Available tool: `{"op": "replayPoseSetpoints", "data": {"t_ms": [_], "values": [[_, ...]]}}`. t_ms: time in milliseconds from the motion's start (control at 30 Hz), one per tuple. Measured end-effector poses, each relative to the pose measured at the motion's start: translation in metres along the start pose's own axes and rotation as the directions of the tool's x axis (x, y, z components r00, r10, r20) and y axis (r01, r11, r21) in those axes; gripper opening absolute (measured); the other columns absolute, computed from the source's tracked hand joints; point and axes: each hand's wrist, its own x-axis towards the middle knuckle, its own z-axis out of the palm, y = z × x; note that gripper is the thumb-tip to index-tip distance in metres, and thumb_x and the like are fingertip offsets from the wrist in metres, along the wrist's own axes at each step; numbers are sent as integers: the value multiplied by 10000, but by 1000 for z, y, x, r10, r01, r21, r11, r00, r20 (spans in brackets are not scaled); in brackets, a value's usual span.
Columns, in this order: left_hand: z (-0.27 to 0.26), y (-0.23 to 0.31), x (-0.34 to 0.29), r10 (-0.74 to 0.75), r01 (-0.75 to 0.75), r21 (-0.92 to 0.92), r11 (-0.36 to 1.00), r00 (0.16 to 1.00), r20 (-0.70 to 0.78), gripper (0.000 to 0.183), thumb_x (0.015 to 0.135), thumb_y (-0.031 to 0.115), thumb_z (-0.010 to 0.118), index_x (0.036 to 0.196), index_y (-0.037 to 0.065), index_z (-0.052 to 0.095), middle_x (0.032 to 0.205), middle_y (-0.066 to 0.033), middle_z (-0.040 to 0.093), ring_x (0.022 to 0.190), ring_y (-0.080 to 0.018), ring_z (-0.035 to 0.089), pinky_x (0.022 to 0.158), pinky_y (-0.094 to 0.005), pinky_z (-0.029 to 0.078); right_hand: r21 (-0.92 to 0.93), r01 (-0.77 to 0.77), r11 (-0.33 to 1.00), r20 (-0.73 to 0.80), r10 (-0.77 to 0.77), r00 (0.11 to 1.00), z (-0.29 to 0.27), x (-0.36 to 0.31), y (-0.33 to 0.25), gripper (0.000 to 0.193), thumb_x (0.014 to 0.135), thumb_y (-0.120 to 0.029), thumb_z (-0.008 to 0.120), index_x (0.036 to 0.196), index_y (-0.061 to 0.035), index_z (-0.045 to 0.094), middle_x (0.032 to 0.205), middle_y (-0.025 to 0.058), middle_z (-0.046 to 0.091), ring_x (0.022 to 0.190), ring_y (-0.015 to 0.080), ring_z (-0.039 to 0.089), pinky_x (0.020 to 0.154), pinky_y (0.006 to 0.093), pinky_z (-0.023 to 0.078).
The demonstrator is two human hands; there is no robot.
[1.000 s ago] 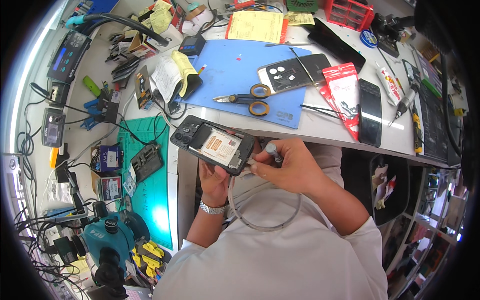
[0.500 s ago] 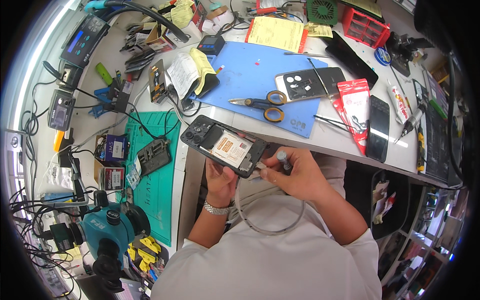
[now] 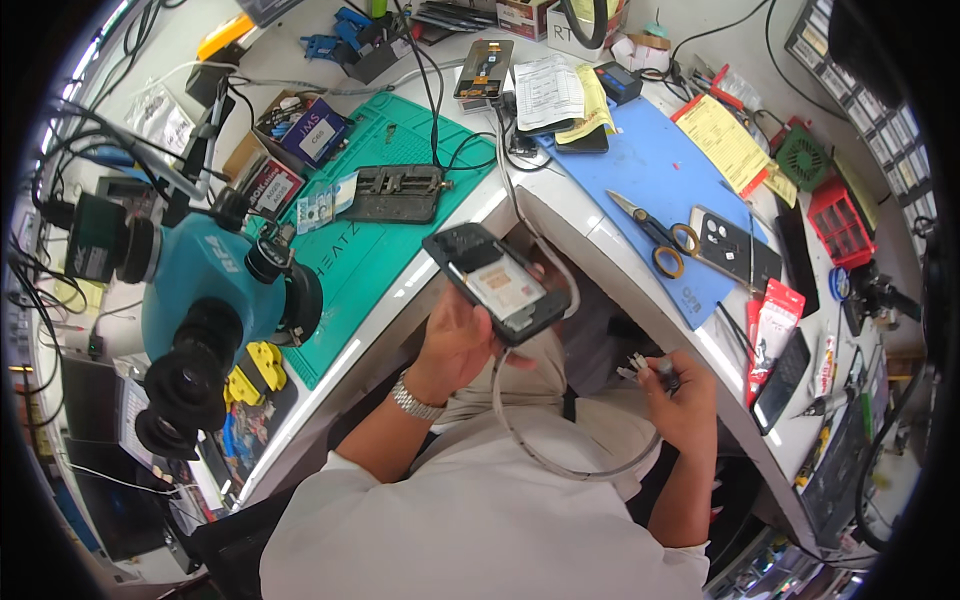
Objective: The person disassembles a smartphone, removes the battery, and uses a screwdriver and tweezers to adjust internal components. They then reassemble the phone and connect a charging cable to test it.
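My left hand is closed around a black smartphone with its back cover off. The pale battery shows in its middle, and the phone tilts above my lap. Apart from it, on the right, my right hand pinches the end of a grey cable. Small pale connectors stick out past the fingertips, with a grey cylindrical piece beside them. The cable hangs in a loop across my front and passes up behind the phone. Left of the phone, a dark metal holder rests on the green mat.
A teal microscope stands at the left. On the blue mat lie scissors and a grey phone back. Farther right are a red packet and a dark phone. The desk edge runs around my lap.
My right hand has moved right and away from the phone's lower end, taking the connectors along. The view has turned toward the left, so the desk appears rotated. My left hand still holds the phone.
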Motion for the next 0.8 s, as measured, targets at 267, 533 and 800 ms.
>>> {"op": "replayPoseSetpoints", "data": {"t_ms": [267,533,800], "values": [[-12,35,-60,-105,123,124,985,984,-141,827,916,35,712,1621,-32,286,1577,-382,454,1265,-469,681,767,-548,721,-474,350,808,-31,-413,910,-10,-7,-35,260,901,53,676,1157,14,650,1069,217,663,1019,428,582,892,500,491],[-19,61,-92,-39,178,259,949,885,-463,481,1092,243,497,1490,-23,458,1369,-283,677,1105,-388,772,557,-433,711,-590,349,728,-90,-489,868,-34,156,-67,465,810,79,686,1235,-107,709,987,197,705,966,388,636,939,496,512],[-47,93,-122,176,34,283,959,710,-682,510,1087,246,402,1512,-28,472,1354,-229,707,1058,-314,781,626,-425,692,-548,303,780,-230,-489,842,-54,249,-31,223,911,-91,763,1120,-91,839,992,269,767,962,430,747,919,469,589]]}}
